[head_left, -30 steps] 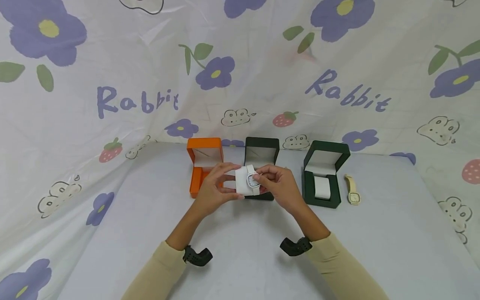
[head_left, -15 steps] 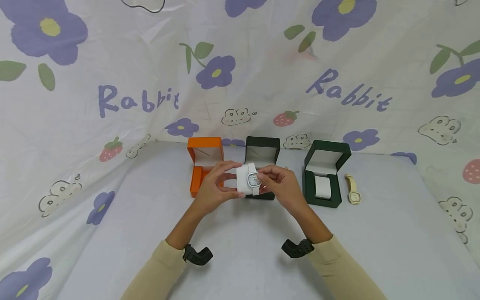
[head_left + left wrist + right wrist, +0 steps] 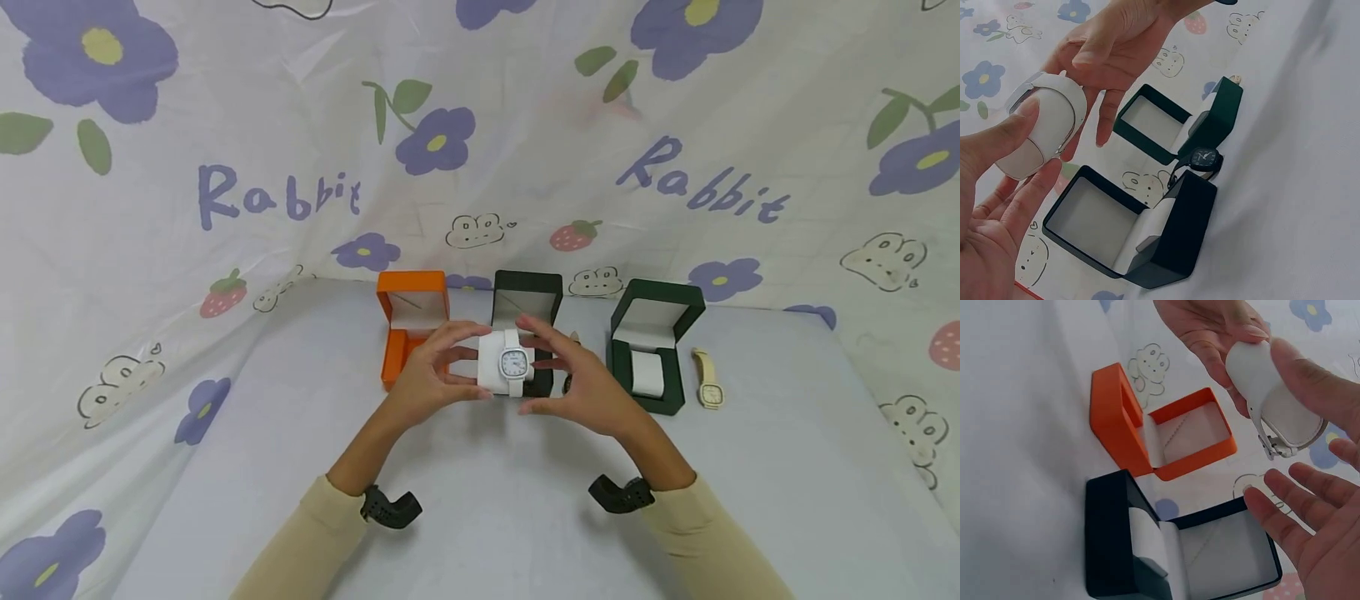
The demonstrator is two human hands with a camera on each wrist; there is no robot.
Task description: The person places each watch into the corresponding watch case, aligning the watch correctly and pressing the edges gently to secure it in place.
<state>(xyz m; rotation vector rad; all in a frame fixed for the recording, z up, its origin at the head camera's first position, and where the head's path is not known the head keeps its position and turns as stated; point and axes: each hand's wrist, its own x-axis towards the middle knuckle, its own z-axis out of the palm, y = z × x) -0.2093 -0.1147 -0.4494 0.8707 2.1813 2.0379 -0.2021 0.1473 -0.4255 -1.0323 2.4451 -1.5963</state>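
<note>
White watch point(image 3: 514, 363) strapped on white cushion point(image 3: 491, 372), pinched in left hand point(image 3: 424, 380) above empty dark green box point(image 3: 525, 310); right hand point(image 3: 581, 379) released, fingers spread alongside; seating in box outstanding.

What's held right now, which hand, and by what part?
The left hand grips the white cushion by its left end, with the white watch strapped round it. The right hand is open beside it, holding nothing.

My right hand point(image 3: 581, 379) lets go of the watch point(image 3: 513, 363) and opens, fingers spread just right of it. My left hand point(image 3: 427, 375) now holds the pillow point(image 3: 491, 371) alone, dial turned toward me.
</note>
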